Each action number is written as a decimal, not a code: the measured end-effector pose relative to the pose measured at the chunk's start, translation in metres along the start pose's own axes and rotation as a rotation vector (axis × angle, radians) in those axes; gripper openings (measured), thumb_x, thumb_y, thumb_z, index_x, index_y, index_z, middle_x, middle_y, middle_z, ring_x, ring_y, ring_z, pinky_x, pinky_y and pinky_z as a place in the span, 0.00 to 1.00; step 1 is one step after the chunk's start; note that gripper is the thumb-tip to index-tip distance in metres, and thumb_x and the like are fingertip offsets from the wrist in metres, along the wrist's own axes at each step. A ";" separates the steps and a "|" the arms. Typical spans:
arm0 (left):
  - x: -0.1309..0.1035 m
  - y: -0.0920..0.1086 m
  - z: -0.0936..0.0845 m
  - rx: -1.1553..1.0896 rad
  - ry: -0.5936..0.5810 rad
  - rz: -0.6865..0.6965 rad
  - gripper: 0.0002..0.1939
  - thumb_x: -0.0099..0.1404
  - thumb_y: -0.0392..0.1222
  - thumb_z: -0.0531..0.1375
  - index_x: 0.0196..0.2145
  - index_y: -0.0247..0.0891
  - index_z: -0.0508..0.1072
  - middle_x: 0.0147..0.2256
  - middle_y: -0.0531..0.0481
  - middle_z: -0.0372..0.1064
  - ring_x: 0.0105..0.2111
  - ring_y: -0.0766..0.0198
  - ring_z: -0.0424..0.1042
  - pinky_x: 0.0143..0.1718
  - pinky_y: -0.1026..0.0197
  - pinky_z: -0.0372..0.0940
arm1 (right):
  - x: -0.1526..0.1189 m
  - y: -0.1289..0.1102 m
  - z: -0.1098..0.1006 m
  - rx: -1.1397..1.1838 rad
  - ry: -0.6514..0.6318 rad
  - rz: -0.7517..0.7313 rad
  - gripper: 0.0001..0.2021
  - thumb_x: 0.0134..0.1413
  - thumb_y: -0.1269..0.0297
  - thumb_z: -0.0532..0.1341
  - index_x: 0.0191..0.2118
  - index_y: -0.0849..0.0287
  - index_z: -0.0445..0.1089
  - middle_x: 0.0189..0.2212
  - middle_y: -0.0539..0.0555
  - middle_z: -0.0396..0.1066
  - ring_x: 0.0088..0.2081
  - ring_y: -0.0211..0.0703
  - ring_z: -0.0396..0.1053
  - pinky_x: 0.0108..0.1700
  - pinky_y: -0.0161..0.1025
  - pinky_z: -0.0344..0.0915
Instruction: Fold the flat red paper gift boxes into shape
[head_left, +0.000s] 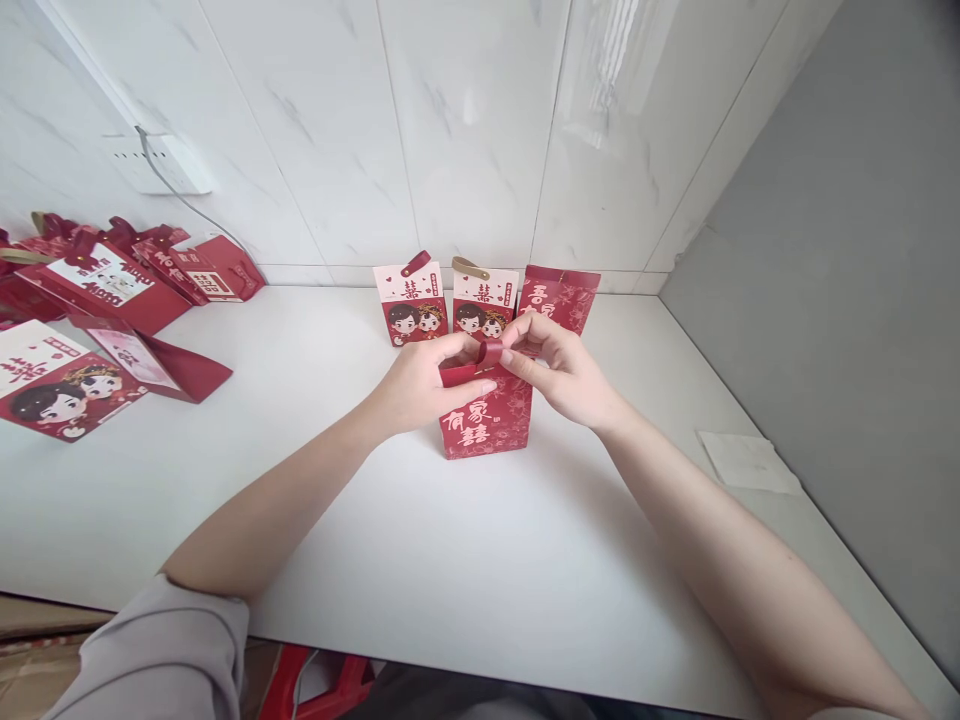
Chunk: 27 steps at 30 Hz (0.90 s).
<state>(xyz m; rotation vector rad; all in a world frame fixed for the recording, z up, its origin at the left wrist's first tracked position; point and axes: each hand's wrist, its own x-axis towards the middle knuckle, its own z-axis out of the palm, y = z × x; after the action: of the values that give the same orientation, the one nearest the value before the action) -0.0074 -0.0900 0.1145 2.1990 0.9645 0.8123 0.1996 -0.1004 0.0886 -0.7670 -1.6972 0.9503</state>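
A red paper gift box [491, 425] with white characters and a floral print stands upright on the white table, between my hands. At its top a dark red ribbon handle [490, 352] curls into a small loop. My right hand [559, 365] pinches the right end of this ribbon between thumb and forefinger. On the other side my left hand [427, 385] closes over the box's top edge, thumb in front and fingers behind. The fingertips behind the box are partly hidden.
Behind it stand two gift boxes with cartoon couples [409, 305] [480, 300] and a red box [574, 295]. Several red boxes [142, 280] and a flat cartoon box [67, 385] lie at left. A white tissue [748, 462] lies at right, by the grey partition [840, 250].
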 end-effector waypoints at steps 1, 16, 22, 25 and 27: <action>0.000 -0.001 0.004 -0.020 0.035 0.001 0.14 0.58 0.45 0.65 0.41 0.38 0.76 0.41 0.48 0.76 0.42 0.57 0.75 0.48 0.55 0.69 | 0.000 0.000 0.000 -0.013 0.017 -0.007 0.08 0.59 0.58 0.62 0.37 0.57 0.68 0.37 0.52 0.69 0.40 0.42 0.67 0.43 0.40 0.65; -0.003 -0.014 0.026 -0.030 0.207 0.125 0.13 0.65 0.48 0.60 0.30 0.36 0.72 0.28 0.50 0.69 0.30 0.63 0.67 0.32 0.61 0.62 | 0.004 0.015 0.002 0.155 -0.032 0.035 0.13 0.54 0.53 0.67 0.33 0.57 0.68 0.30 0.49 0.66 0.32 0.37 0.63 0.36 0.37 0.61; -0.002 -0.013 0.022 -0.127 0.146 0.067 0.13 0.69 0.50 0.56 0.34 0.37 0.71 0.28 0.51 0.67 0.30 0.64 0.67 0.32 0.62 0.62 | 0.004 0.017 0.000 0.161 -0.010 0.083 0.15 0.55 0.51 0.65 0.33 0.57 0.67 0.31 0.49 0.65 0.32 0.37 0.62 0.36 0.36 0.61; 0.001 -0.008 0.018 -0.203 0.172 0.066 0.16 0.67 0.48 0.58 0.50 0.41 0.70 0.46 0.45 0.72 0.44 0.59 0.72 0.43 0.60 0.67 | 0.002 0.017 0.002 0.102 -0.010 0.123 0.17 0.56 0.48 0.64 0.31 0.57 0.64 0.29 0.48 0.63 0.30 0.36 0.60 0.33 0.36 0.59; 0.001 -0.005 0.015 -0.195 0.159 0.093 0.19 0.67 0.46 0.58 0.54 0.43 0.68 0.52 0.44 0.70 0.49 0.58 0.71 0.47 0.59 0.68 | 0.001 0.016 0.002 0.075 -0.056 0.136 0.19 0.57 0.47 0.62 0.30 0.57 0.61 0.28 0.47 0.61 0.29 0.36 0.57 0.32 0.35 0.56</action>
<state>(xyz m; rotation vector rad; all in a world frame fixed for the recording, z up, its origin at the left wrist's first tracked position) 0.0024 -0.0908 0.1018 2.0473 0.8237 1.0908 0.1976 -0.0918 0.0745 -0.8210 -1.6639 1.1318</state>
